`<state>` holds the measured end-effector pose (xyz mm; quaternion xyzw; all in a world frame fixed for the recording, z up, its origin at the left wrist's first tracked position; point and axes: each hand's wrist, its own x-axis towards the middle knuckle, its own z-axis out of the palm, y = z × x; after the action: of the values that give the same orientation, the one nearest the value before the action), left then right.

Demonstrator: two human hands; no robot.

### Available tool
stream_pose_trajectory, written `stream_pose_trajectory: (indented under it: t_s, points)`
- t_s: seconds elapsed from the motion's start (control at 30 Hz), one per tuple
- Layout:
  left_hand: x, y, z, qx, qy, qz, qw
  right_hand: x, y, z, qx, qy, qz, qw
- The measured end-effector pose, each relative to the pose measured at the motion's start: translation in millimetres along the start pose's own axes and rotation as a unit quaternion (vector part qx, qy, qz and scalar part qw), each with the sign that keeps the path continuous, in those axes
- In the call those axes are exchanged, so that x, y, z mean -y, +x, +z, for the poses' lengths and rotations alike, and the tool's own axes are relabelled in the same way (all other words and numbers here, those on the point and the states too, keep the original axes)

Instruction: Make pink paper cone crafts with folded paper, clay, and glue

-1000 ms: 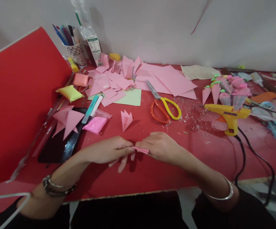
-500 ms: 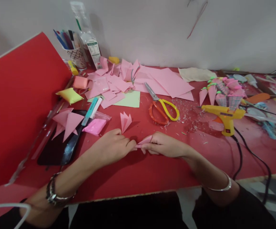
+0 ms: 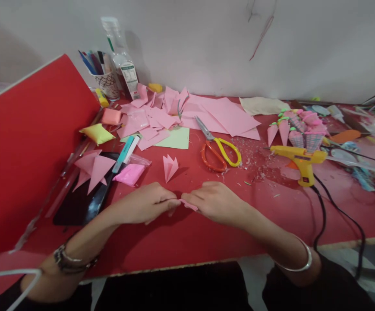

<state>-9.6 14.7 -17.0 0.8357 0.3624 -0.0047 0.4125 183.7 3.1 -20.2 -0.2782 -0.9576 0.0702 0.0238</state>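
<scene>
Between my two hands, low over the red tabletop, is a small folded piece of pink paper (image 3: 190,204). My left hand (image 3: 150,202) pinches its left end, fingers closed. My right hand (image 3: 215,199) is closed on its right part and hides much of it. Just beyond my hands stands a pink paper piece folded into several points (image 3: 170,168). Farther off lie open scissors (image 3: 221,153) with one red and one yellow handle. Pink triangular paper pieces (image 3: 98,172) rest on a black phone (image 3: 77,205) to the left.
Pink paper scraps (image 3: 151,121) and sheets (image 3: 228,116) spread along the back. A yellow glue gun (image 3: 299,157) with a black cord lies right, before small pink paper cones (image 3: 313,138). A glass bottle (image 3: 127,71) and pen cup (image 3: 108,86) stand by a red board (image 3: 38,147).
My right hand has turned over the pink paper, its back now facing up, and the paper now slants down to the right. My left hand has shifted slightly left. The view has tilted slightly.
</scene>
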Motion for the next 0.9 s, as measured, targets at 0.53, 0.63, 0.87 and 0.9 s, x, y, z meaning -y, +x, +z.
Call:
stream_pose_trajectory:
  t_s: [0.53,0.63,0.87,0.9]
  points:
    - [-13.0,-6.5,0.5,-0.101,0.2,0.017,0.974,-3.2,7.5,-21.4,0.079,0.204,0.065,0.974]
    - [-12.6,-8.6,1.9,-0.031,-0.056,-0.045,0.997,4.1,7.7,-22.4,0.085,0.054,0.048,0.994]
    - [-11.4,-6.8,7.9,0.045,-0.326,-0.095,0.94,9.5,7.6,-21.6,0.035,-0.091,-0.008,0.995]
    - [-13.0,-7.4,8.1,0.028,-0.283,-0.087,0.955,7.8,8.0,-22.4,0.051,-0.067,0.005,0.996]
